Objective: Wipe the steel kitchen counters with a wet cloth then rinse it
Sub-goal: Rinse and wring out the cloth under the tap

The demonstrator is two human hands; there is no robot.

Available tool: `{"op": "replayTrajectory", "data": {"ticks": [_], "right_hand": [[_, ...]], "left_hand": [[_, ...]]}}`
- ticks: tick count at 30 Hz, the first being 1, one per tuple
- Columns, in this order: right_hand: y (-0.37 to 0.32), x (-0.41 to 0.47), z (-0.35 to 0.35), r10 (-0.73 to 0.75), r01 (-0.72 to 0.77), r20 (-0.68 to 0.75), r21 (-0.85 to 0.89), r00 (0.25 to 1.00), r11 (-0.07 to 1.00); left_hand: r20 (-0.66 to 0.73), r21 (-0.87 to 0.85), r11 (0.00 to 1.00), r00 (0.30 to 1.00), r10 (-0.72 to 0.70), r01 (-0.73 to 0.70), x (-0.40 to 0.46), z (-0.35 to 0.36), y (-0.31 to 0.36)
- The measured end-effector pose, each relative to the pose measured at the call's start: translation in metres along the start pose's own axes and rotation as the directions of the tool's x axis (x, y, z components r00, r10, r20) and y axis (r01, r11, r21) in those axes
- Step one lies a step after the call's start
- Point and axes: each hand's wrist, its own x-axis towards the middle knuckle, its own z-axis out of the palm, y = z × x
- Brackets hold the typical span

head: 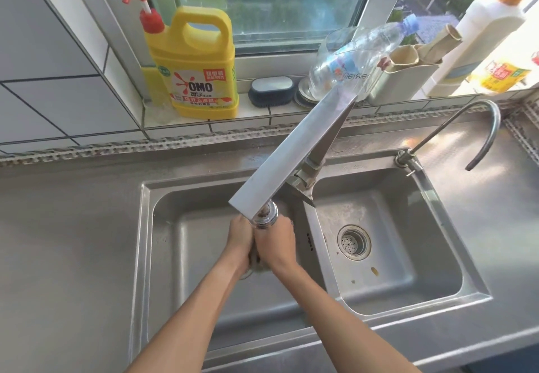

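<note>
Head view: left hand (239,238) and right hand (275,242) both clenched around the wadded cloth (256,264), held directly under the faucet head (265,218) over the left basin (175,256), likely so rinse water drains off the worktop (73,226).

A grey steel counter (73,226) surrounds a silver-grey double sink (388,256). A grey-brown cloth (256,264) shows between two hands. On the sill stands a bright yellow detergent bottle (195,63) with a red pump and a red-and-white label, a dark blue brush (271,91), a clear plastic bottle (355,57), and a white bottle (478,40) capped in orange. The wall tiles (52,60) are white with dark grout lines.
</note>
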Motion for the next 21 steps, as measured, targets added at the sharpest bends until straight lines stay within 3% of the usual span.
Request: {"op": "replayTrajectory", "data": {"ticks": [3,5,9,11,15,21], "right_hand": [[0.000,0.029,-0.015,0.084,-0.080,-0.079,0.044,0.993,0.996],[0.003,0.029,-0.019,0.103,-0.091,-0.114,0.106,0.988,0.990],[0.001,-0.004,-0.005,0.004,-0.004,-0.008,0.040,1.000,0.999],[0.000,0.001,-0.006,-0.009,0.009,0.015,0.002,1.000,1.000],[0.002,0.025,-0.017,0.085,-0.084,-0.091,0.016,0.992,0.996],[-0.003,-0.006,-0.002,-0.034,0.033,-0.007,-0.042,0.999,0.999]], "left_hand": [[0.094,0.192,0.975,0.991,0.094,-0.111,-0.010,0.009,-0.005],[0.115,0.233,0.961,0.985,0.128,-0.152,-0.011,0.011,-0.004],[0.010,-0.015,1.000,1.000,0.025,-0.024,-0.001,0.008,0.001],[-0.011,-0.016,1.000,1.000,-0.008,0.008,-0.004,0.008,-0.003],[0.057,0.080,0.996,0.998,0.024,-0.028,-0.009,0.008,-0.013],[0.050,-0.007,0.998,0.997,-0.058,0.058,0.007,-0.002,-0.002]]}}
